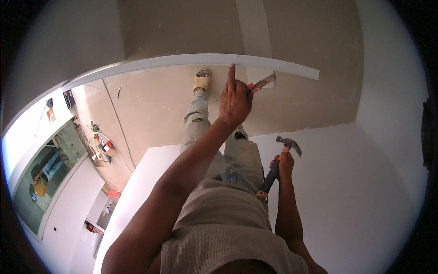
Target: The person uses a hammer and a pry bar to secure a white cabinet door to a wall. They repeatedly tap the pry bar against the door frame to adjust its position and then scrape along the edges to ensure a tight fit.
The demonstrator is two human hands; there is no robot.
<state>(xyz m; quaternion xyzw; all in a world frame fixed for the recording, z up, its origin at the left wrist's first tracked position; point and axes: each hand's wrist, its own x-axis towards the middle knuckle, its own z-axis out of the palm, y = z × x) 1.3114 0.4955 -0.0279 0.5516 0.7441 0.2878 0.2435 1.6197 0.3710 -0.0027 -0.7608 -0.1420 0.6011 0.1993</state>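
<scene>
A long white trim strip (191,59) runs across the top of the view, its free end at the right. My left hand (235,102) is raised to it, index finger stretched out with the tip at the strip's lower edge. The other fingers of that hand are curled round a red-handled tool (262,84) with a flat greyish blade; its exact kind is unclear. Lower and to the right, my right hand (285,166) grips a claw hammer (270,179) close below its head. The hammer's dark handle, with orange parts, slants down toward my hip.
One foot in a tan sandal (201,81) stands on the beige floor (159,105). A white wall (337,182) rises at the right. Cables, a red box (108,148) and small items lie at the left, near a mirror (50,173) and a shelf (102,214).
</scene>
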